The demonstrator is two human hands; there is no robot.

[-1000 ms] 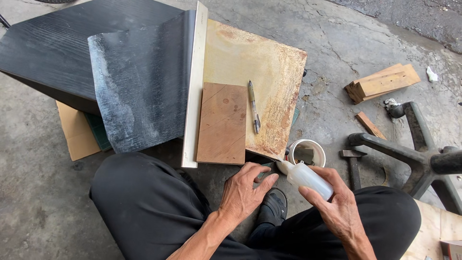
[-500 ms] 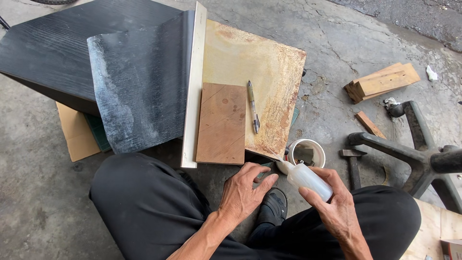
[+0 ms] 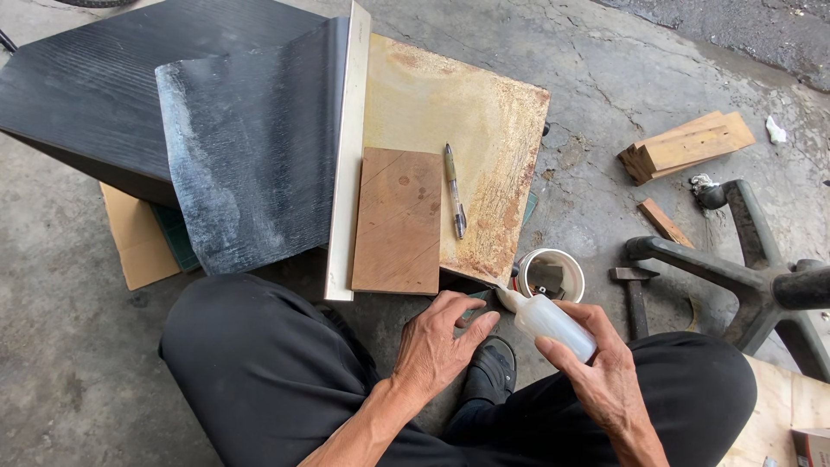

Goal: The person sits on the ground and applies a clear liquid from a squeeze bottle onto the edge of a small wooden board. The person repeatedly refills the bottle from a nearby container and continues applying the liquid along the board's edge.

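My right hand [image 3: 596, 363] grips a small white squeeze bottle [image 3: 549, 318], its nozzle pointing left toward my left hand [image 3: 445, 339]. The left fingers curl around something small near the nozzle tip; I cannot tell what. Both hands hover above my black-trousered legs [image 3: 268, 380] and a black shoe [image 3: 493, 367]. Just ahead lies a small brown wooden board [image 3: 398, 220] on a larger stained yellowish board [image 3: 480, 121], with a pen [image 3: 455, 188] beside it.
A black veneer sheet [image 3: 251, 147] and a pale strip [image 3: 347, 164] lie to the left over a black panel. A white cup [image 3: 553, 272], a hammer [image 3: 635, 290], wood offcuts [image 3: 687, 145] and a chair base [image 3: 752, 268] sit on the concrete at right.
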